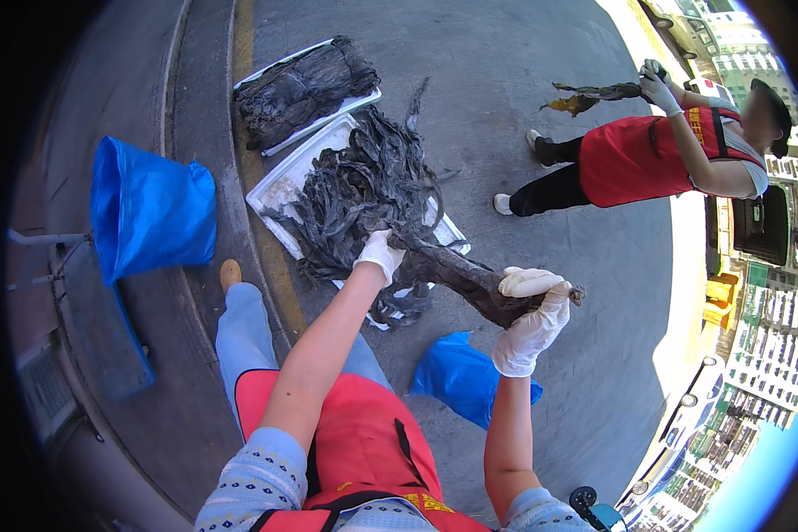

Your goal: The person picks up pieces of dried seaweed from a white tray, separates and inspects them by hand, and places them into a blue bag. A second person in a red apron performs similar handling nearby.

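A long, dark, wrinkled strip of dried kelp (462, 269) is stretched between my gloved hands, above the near corner of a white tray (280, 189). My right hand (532, 319) is closed around its narrow end, and a pale tip pokes out past the fingers. Further along the strip, my left hand (380, 256) pinches it over the tray. A tangled heap of dried kelp (359, 179) fills most of that tray and spills over its edges. Where the held strip ends within the heap is hard to make out.
Behind stands a second white tray (319, 123) with a kelp bundle (306, 90). A blue bag (156, 206) gapes at left; another blue bag (459, 379) lies near my right forearm. A person in a red apron (632, 159) holds kelp (595, 96). A curb (203, 166) runs along the left.
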`<state>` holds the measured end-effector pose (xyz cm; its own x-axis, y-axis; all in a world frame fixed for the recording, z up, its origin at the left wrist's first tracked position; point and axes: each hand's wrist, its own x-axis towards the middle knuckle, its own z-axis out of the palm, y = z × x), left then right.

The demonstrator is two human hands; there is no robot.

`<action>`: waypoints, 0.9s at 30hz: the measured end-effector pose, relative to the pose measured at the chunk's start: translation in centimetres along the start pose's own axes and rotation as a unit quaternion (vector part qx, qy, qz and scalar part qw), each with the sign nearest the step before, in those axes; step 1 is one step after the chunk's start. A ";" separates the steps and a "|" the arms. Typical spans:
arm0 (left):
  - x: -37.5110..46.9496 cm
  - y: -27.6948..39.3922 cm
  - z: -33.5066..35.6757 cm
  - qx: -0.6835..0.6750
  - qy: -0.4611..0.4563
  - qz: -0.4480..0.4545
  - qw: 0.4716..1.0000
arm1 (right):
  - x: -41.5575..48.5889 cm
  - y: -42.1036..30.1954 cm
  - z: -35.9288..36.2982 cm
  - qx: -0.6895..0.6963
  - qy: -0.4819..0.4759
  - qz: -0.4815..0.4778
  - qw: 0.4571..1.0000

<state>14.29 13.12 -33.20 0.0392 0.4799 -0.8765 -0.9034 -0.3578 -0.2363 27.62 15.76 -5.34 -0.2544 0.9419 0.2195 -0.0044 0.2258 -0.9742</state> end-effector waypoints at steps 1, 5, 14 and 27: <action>-0.1 0.0 0.1 -0.011 -0.005 -0.010 1.000 | 0.1 0.0 -0.1 -0.004 0.018 0.001 1.000; -1.3 -0.1 0.8 -0.046 0.035 -0.047 0.997 | 0.8 -0.1 -0.2 0.001 0.079 0.022 0.997; -6.0 -2.0 3.2 0.064 -0.092 -0.103 0.988 | 0.5 1.7 1.2 0.079 0.051 0.083 0.992; -5.3 -1.1 2.3 0.132 -0.167 -0.056 0.976 | 0.3 3.6 0.6 0.065 0.065 0.092 0.991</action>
<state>14.08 12.83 -27.32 0.0423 0.7535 -0.6561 -0.9816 -0.0910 -0.1677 26.98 16.76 -8.81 -0.1347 0.9903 0.0345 -0.0966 0.0215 -0.9951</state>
